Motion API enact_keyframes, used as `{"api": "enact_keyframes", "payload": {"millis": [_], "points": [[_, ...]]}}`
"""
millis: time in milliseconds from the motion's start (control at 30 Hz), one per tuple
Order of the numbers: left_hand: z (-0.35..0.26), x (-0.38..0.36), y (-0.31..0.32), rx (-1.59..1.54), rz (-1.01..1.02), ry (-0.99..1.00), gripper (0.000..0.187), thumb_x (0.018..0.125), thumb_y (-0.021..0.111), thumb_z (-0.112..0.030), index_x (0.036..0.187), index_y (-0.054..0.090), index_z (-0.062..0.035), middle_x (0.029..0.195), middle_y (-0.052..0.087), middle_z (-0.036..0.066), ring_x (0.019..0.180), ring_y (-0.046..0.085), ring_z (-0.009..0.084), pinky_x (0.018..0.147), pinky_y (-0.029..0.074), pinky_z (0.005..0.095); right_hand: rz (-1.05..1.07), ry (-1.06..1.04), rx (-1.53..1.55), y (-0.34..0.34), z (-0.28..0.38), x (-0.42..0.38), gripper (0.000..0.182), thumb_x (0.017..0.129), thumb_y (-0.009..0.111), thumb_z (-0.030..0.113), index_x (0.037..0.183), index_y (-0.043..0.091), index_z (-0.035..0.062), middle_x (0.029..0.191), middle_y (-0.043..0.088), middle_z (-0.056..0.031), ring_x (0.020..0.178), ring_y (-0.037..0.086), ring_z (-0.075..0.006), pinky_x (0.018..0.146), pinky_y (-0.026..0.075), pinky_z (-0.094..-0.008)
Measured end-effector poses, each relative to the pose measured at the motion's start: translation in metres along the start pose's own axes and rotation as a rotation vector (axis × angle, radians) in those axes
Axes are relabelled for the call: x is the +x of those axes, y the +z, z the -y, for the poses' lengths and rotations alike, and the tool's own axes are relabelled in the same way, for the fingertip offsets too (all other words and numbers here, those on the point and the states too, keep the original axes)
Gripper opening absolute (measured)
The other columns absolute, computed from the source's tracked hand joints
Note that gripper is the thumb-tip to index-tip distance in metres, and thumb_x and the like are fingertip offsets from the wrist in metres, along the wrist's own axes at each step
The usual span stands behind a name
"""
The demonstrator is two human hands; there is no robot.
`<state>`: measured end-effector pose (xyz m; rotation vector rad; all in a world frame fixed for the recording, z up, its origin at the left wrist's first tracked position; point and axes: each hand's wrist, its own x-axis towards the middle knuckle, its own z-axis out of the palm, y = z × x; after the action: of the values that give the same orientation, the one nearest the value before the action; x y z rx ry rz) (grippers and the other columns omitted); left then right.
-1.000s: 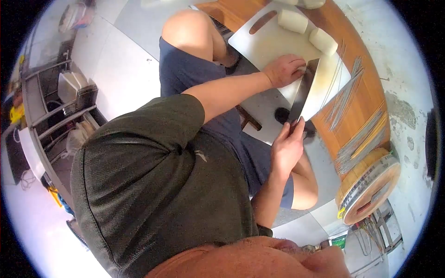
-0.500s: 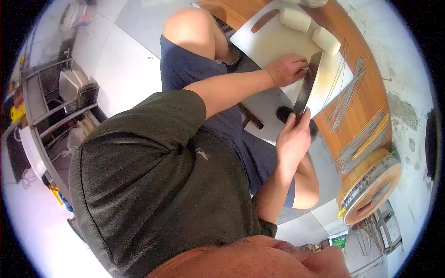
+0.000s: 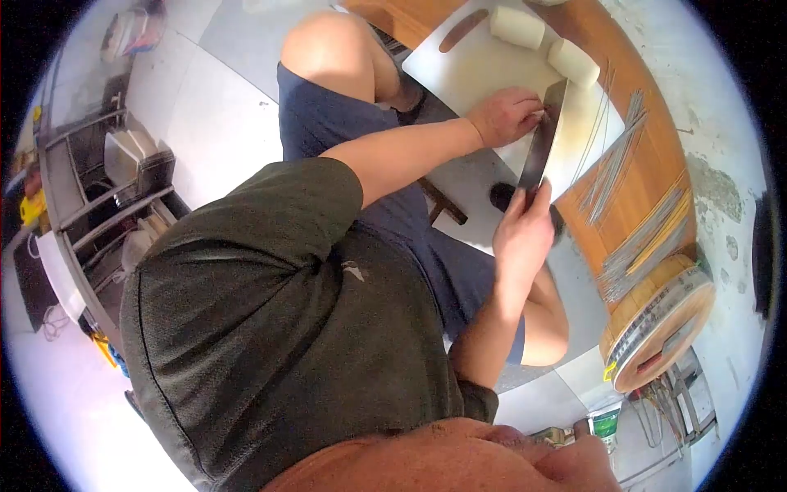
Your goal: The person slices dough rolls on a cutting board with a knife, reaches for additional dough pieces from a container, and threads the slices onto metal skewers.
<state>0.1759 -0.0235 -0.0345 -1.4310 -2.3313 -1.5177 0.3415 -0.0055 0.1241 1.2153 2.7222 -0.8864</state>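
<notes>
My right hand [image 3: 523, 234] grips the handle of a large cleaver [image 3: 541, 139], whose blade lies along the white cutting board [image 3: 479, 70]. My left hand [image 3: 508, 115] rests on the board with curled fingers, pressing a small white piece against the blade. Most of that piece is hidden under the fingers. Two white cylindrical chunks [image 3: 516, 26] [image 3: 572, 61] lie at the far end of the board.
The board sits on a round wooden table [image 3: 656, 139] strewn with several thin metal skewers [image 3: 619, 160]. More skewers [image 3: 648, 242] lie bundled near the table's edge. My bare knees flank a dark shoe [image 3: 502, 197] on the tiled floor. Metal shelving [image 3: 115, 189] stands at left.
My right hand has moved up toward the board, sliding the cleaver forward along it. My left hand has stayed on the white piece beside the blade.
</notes>
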Motion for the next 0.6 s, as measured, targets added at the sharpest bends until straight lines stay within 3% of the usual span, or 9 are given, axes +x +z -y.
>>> {"api": "enact_keyframes", "payload": {"millis": [267,300,367,533,600], "points": [[0.002,-0.003,0.004,-0.009,-0.031,0.014,0.028,0.086,0.068,-0.016,0.111,0.063,-0.0039,0.111,0.065,0.015,0.101,0.062,0.0351,0.089,0.051,0.0428,-0.039,0.036,-0.034,0.010,-0.016,-0.034,0.045,0.097,0.055,0.023,0.136,0.046,0.0031,0.096,0.067,-0.0269,0.085,0.065,-0.0458,0.072,0.052,-0.0521],[0.001,-0.002,0.003,0.012,-0.045,0.029,0.026,0.086,0.068,-0.017,0.108,0.064,-0.0043,0.108,0.065,0.014,0.098,0.062,0.0342,0.086,0.052,0.0420,-0.031,0.111,-0.033,0.010,-0.011,-0.034,0.037,0.097,0.054,0.021,0.132,0.049,0.0075,0.102,0.068,-0.0234,0.092,0.064,-0.0462,0.077,0.050,-0.0530],[0.000,-0.001,0.004,0.046,-0.072,0.059,0.021,0.085,0.068,-0.017,0.102,0.065,-0.0051,0.101,0.065,0.013,0.091,0.063,0.0325,0.082,0.053,0.0403,-0.020,0.089,-0.077,0.009,-0.005,-0.022,0.037,0.097,0.054,0.021,0.132,0.049,0.0070,0.102,0.068,-0.0241,0.092,0.064,-0.0464,0.077,0.050,-0.0530],[0.007,-0.002,0.010,0.031,-0.087,0.080,0.024,0.083,0.069,-0.016,0.105,0.065,-0.0050,0.101,0.065,0.013,0.091,0.063,0.0323,0.081,0.053,0.0406,0.086,0.084,-0.062,0.000,0.007,0.015,0.039,0.097,0.054,0.021,0.131,0.048,0.0014,0.102,0.067,-0.0250,0.092,0.064,-0.0464,0.076,0.051,-0.0529],[0.006,0.000,0.006,0.015,-0.067,0.060,0.027,0.084,0.068,-0.015,0.108,0.064,-0.0045,0.105,0.065,0.014,0.095,0.062,0.0333,0.084,0.052,0.0415,-0.001,0.053,-0.054,0.006,-0.004,-0.006,0.039,0.097,0.054,0.020,0.131,0.048,0.0017,0.102,0.067,-0.0248,0.092,0.064,-0.0462,0.075,0.051,-0.0526]]}}
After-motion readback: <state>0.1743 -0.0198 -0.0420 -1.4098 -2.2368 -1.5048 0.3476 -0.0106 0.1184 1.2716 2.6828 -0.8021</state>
